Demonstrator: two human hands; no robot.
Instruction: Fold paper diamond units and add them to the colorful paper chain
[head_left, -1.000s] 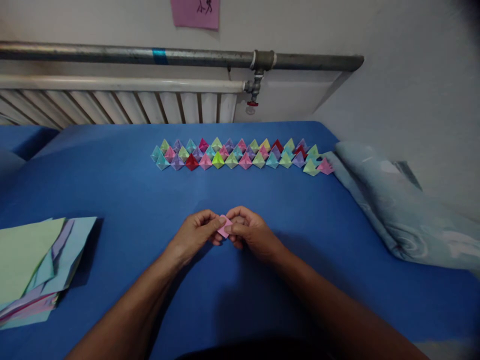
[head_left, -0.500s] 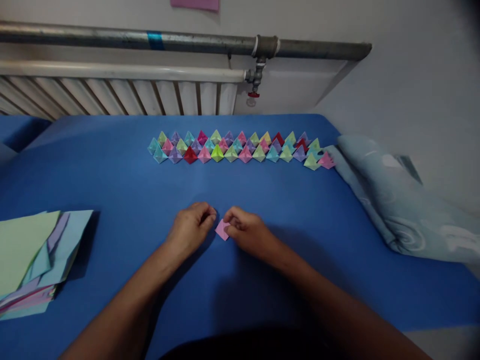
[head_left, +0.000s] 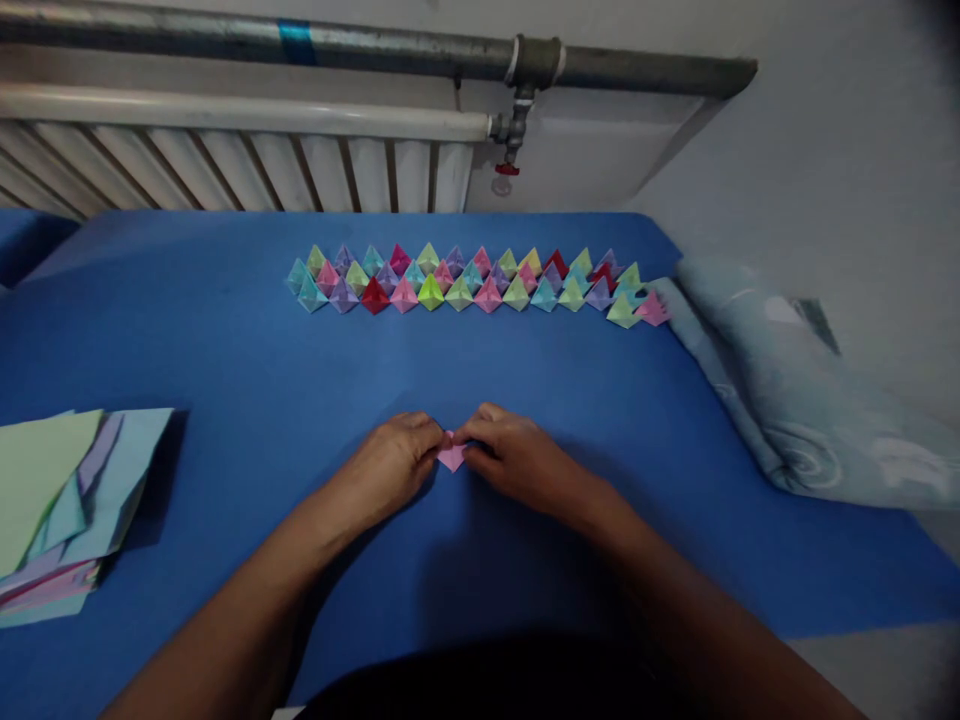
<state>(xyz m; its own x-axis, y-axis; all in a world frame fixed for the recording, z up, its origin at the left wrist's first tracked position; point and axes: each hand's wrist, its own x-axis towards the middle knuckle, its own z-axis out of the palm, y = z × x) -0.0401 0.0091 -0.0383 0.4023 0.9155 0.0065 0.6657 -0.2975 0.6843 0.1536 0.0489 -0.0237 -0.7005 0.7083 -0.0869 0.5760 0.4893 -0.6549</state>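
A small folded pink paper (head_left: 452, 458) is pinched between both hands near the middle of the blue surface. My left hand (head_left: 409, 450) has its fingers closed on the paper's left corner. On the other side, my right hand (head_left: 499, 447) grips the right corner between thumb and fingers. Beyond the hands, rows of folded paper pieces (head_left: 459, 292) in many colours lie side by side, with a pink piece (head_left: 652, 309) at their right end. The fingertips hide the paper's upper corners.
A stack of coloured paper sheets (head_left: 45, 480) lies at the left on the blue surface (head_left: 262, 370). A folded light-blue patterned cloth (head_left: 795, 400) is at the right. Behind stand a white radiator (head_left: 360, 170) and a metal pipe (head_left: 412, 52) with a red-handled valve (head_left: 508, 168).
My left hand has closed on the pink paper, which only my right hand held before. The paper has turned slightly and both hands are now together at it. The view has tilted down a little.
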